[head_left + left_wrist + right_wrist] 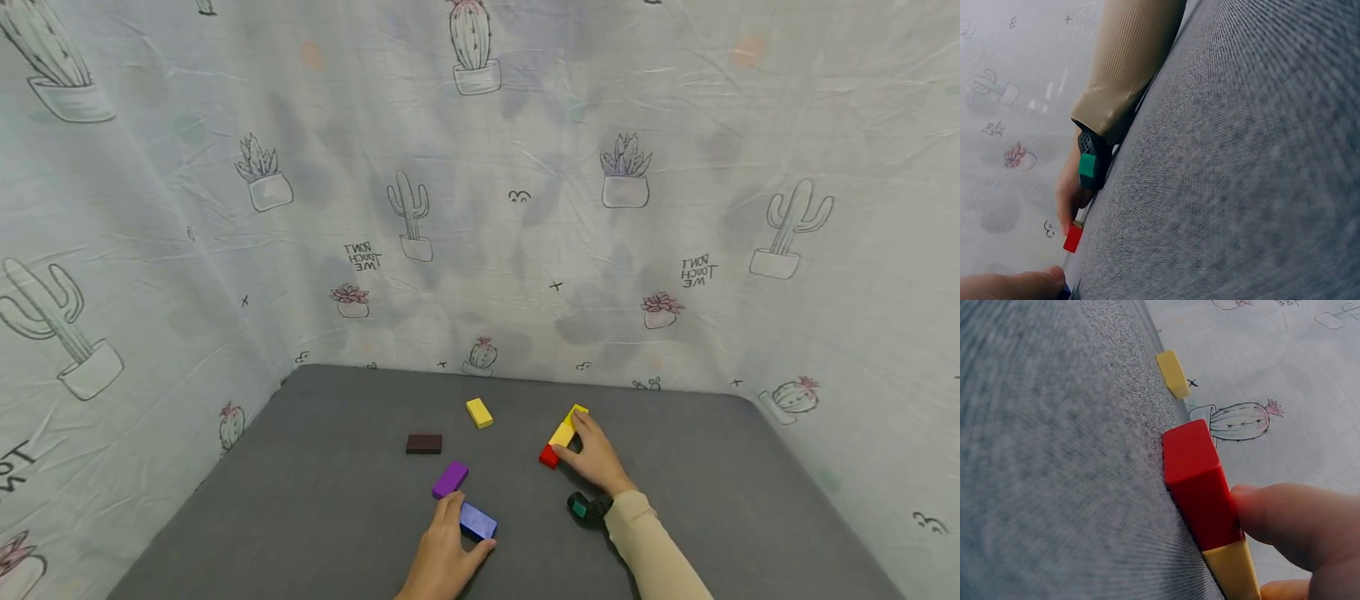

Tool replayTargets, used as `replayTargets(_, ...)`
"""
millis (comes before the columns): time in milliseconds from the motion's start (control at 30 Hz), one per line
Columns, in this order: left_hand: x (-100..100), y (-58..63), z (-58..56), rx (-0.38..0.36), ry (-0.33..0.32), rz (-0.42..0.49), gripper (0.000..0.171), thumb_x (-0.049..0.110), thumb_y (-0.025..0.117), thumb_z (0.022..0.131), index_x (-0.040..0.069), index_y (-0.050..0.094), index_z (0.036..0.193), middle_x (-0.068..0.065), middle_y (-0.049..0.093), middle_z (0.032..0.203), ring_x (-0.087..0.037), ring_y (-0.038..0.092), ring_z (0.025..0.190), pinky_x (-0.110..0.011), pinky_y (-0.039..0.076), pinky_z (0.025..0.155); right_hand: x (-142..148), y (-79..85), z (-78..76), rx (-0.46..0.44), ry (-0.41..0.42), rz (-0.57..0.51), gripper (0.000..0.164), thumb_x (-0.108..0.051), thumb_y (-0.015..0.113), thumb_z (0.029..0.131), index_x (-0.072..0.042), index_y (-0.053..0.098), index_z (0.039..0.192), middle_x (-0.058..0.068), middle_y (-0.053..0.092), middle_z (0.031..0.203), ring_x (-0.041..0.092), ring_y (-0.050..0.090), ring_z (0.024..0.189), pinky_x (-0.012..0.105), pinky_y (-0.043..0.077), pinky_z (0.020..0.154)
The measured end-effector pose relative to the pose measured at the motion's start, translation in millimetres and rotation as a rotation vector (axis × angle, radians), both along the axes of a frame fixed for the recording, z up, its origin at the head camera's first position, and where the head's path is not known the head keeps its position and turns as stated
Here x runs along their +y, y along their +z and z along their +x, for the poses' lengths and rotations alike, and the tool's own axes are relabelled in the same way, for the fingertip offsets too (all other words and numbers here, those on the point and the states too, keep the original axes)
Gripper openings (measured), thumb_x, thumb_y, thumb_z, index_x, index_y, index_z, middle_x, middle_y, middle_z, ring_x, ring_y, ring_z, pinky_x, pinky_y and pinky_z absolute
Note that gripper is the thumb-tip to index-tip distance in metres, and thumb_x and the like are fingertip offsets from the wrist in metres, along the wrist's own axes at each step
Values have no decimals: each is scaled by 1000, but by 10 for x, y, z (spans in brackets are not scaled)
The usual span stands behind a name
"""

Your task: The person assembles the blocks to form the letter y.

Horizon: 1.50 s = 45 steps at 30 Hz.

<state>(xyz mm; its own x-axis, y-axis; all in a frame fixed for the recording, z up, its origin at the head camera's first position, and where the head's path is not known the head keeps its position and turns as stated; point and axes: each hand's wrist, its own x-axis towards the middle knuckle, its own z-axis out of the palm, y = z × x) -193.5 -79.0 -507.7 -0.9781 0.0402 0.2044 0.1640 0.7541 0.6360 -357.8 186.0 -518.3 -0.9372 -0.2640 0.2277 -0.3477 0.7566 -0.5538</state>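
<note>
On the grey cloth surface, my left hand holds a blue block between its thumb and fingers. A purple block lies just beyond those fingertips. My right hand grips a line of blocks set end to end: a red block at the near end, a pale yellow block, and a brighter yellow block at the far end. In the right wrist view the thumb touches the side of the red block. Only a sliver of blue shows by the left thumb.
A dark brown block lies left of centre, and a separate yellow block sits farther back. Pale cactus-print fabric stands behind and beside the grey surface. A black device with a green part is on the right wrist.
</note>
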Motion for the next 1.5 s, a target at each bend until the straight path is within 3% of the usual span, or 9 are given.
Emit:
replayTargets(433, -6, -9, -18, -18, -73, 31, 76, 37, 81, 73, -11, 50, 124, -25, 52, 122, -37, 57, 108, -50, 50, 85, 29, -47, 23, 9, -10, -16, 83, -45, 65, 86, 8, 33, 143, 24, 29, 151, 44, 27, 138, 58, 28, 109)
replayTargets(700, -18, -24, 24, -41, -37, 39, 77, 46, 78, 73, -8, 54, 123, -23, 53, 122, -38, 58, 106, -51, 50, 84, -4, -71, 45, 58, 15, -6, 81, -44, 64, 87, 9, 36, 141, 25, 33, 148, 45, 30, 136, 59, 30, 107)
replayTargets(967, -42, -53, 43, -28, -27, 16, 77, 49, 76, 74, -9, 55, 122, -23, 54, 121, -37, 58, 105, -52, 51, 84, -40, -77, 66, 48, 8, -6, 80, -43, 64, 87, 8, 36, 141, 24, 33, 149, 43, 30, 136, 57, 30, 108)
replayTargets(1500, -25, -26, -27, -40, -26, 27, 79, 51, 75, 74, -7, 55, 124, -21, 53, 123, -36, 58, 107, -52, 50, 86, 2, -86, 28, 98, -2, -13, 80, -44, 66, 85, 9, 39, 139, 25, 36, 147, 45, 33, 134, 58, 33, 105)
